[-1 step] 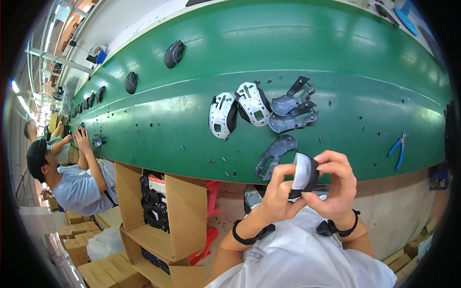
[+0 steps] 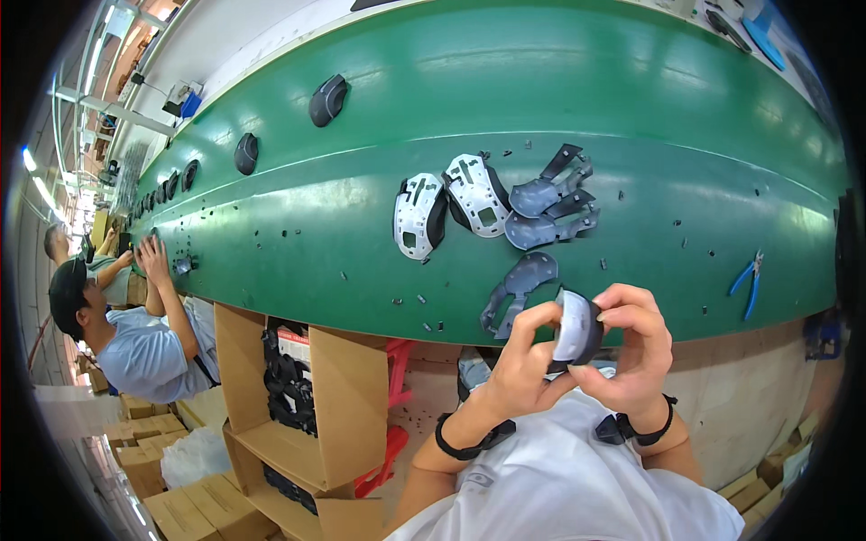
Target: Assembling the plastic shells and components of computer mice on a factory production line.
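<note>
Near the table's front edge, both my hands hold a curved shell (image 2: 570, 329) with a pale grey inner face and a black outer side. My left hand (image 2: 519, 361) grips its left side, fingers bent around it. On the right, my right hand (image 2: 636, 347) pinches the black side between thumb and fingers. Just beyond my left hand lies a dark grey moulded plastic piece (image 2: 530, 272). Farther off are two white slotted shells with black edges, a left one (image 2: 413, 216) and a right one (image 2: 469, 185). Beside them sit overlapping grey plastic pieces (image 2: 534, 197).
Small black clips lie scattered on the green table (image 2: 631, 117). Blue-handled pliers (image 2: 750, 281) rest at the right. Black domed shells (image 2: 327, 101) line the far left. Open cardboard boxes (image 2: 356, 406) stand left of me, near a co-worker (image 2: 149, 352) at the table.
The shell in my hands has tilted slightly, showing its pale inner face at a different angle. Both hands stay in nearly the same place.
</note>
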A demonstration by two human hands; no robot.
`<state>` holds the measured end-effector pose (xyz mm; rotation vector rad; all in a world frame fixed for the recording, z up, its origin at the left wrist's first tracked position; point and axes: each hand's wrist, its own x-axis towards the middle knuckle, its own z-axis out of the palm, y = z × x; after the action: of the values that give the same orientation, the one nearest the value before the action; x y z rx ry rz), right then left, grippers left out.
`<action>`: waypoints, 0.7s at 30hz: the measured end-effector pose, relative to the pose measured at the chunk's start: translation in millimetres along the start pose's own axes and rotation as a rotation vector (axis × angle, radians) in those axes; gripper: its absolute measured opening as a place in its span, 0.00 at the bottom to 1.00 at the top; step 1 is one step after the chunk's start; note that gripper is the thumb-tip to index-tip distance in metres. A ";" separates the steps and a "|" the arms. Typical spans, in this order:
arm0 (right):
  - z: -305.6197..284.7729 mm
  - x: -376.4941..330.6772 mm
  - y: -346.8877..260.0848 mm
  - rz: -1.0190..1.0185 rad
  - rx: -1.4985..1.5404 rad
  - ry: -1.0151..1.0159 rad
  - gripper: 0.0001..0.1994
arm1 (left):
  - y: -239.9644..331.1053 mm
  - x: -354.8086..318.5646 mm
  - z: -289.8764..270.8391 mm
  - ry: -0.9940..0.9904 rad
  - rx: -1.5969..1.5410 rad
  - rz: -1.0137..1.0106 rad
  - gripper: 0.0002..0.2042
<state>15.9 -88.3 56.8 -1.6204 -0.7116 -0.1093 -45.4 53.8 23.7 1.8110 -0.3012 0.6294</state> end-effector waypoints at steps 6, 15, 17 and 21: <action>-4.3 -5.2 5.5 0.062 0.085 -0.007 0.30 | 2.8 2.9 -17.3 -0.137 -0.118 -0.040 0.16; -1.9 -4.2 1.6 0.093 0.061 0.125 0.25 | 10.3 -1.4 -5.9 0.152 -0.143 -0.298 0.12; -5.1 -1.8 4.8 0.075 -0.003 0.111 0.25 | 11.4 -3.8 -5.3 0.160 -0.223 -0.368 0.11; 0.1 0.6 6.6 0.001 -0.006 0.060 0.26 | 9.8 5.0 1.7 0.061 -0.011 -0.092 0.10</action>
<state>19.6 -88.0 51.4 -1.6162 -0.6648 -0.1591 -45.8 49.6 34.0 1.7811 -0.1792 0.6157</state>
